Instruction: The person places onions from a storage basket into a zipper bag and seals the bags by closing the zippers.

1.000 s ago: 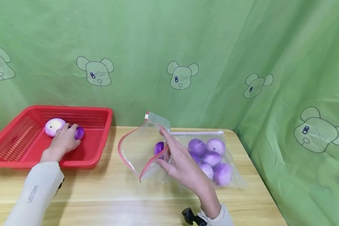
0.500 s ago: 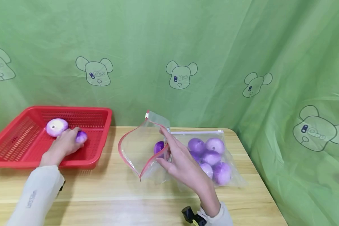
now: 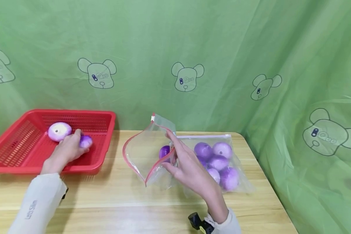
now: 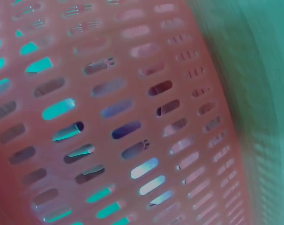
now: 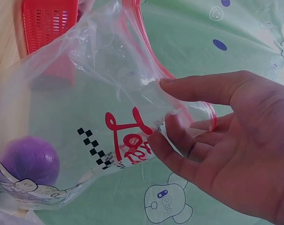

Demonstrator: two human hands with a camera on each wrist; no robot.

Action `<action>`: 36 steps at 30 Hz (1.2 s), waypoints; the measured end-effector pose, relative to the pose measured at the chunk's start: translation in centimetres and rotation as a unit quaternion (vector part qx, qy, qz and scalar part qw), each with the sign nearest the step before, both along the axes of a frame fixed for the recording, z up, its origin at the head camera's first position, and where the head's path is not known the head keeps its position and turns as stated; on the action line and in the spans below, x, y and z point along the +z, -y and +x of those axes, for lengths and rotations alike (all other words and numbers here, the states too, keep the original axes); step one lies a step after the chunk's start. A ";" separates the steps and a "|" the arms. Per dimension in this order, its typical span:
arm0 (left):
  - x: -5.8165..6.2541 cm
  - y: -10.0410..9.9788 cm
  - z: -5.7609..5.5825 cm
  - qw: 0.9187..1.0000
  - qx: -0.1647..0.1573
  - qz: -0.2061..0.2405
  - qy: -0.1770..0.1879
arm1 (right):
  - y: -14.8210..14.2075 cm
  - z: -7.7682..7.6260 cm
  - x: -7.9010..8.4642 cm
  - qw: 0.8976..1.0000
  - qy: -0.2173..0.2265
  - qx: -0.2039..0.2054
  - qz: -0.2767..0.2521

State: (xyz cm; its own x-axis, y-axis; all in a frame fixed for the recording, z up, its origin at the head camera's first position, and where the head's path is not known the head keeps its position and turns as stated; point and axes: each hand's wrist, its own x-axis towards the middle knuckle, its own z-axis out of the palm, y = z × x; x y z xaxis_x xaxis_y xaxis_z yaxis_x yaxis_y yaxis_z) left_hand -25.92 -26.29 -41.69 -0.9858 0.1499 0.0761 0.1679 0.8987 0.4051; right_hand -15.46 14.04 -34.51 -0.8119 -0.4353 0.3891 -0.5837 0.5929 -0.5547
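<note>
My left hand (image 3: 65, 150) reaches into the red plastic basket (image 3: 76, 112), fingers curled round a purple onion (image 3: 86, 141). Beside it in the basket lies a paler onion (image 3: 59, 131). The slotted basket wall (image 4: 146, 112) fills the left wrist view and hides that hand. My right hand (image 3: 194, 174) grips the side of a clear zip bag (image 3: 140, 148) with a red-edged mouth, spread wide toward the left. One purple onion (image 5: 32, 160) sits low inside this bag. Thumb and curled fingers hold the plastic near the mouth in the right wrist view.
Behind my right hand, a second clear zip bag (image 3: 201, 137) full of several purple onions (image 3: 218, 162) lies on the wooden table (image 3: 120, 211). A green curtain (image 3: 146, 65) printed with bear heads hangs along the back and right side.
My left hand and the onion in it have shifted slightly right and nearer in the basket, away from the paler onion. The right hand and open bag stay almost still.
</note>
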 end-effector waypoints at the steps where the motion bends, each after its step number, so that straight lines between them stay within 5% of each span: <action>1: 0.0 -0.1 0.1 1.000 0.001 0.002 -0.003 | 0.0 0.0 0.0 1.000 0.000 -0.001 0.001; 16: 1.1 -2.9 2.6 0.995 0.018 0.047 -0.089 | -0.1 0.1 0.1 1.000 0.008 -0.005 0.003; 29: 2.7 -5.5 6.4 0.982 0.057 0.097 -0.151 | 0.1 0.0 0.1 1.000 0.004 -0.003 0.008; 36: 3.8 -7.1 7.3 0.975 0.057 0.107 -0.187 | 0.1 -0.1 0.0 1.000 0.003 -0.008 0.005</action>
State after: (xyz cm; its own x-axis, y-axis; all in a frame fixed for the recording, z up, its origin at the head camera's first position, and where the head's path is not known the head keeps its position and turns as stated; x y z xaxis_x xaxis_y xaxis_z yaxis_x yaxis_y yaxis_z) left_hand -18.63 -19.16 -37.86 -0.8922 -0.0172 0.4513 0.2446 0.8217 0.5148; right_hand -15.53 13.91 -34.50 -0.8213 -0.4261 0.3793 -0.5704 0.6077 -0.5526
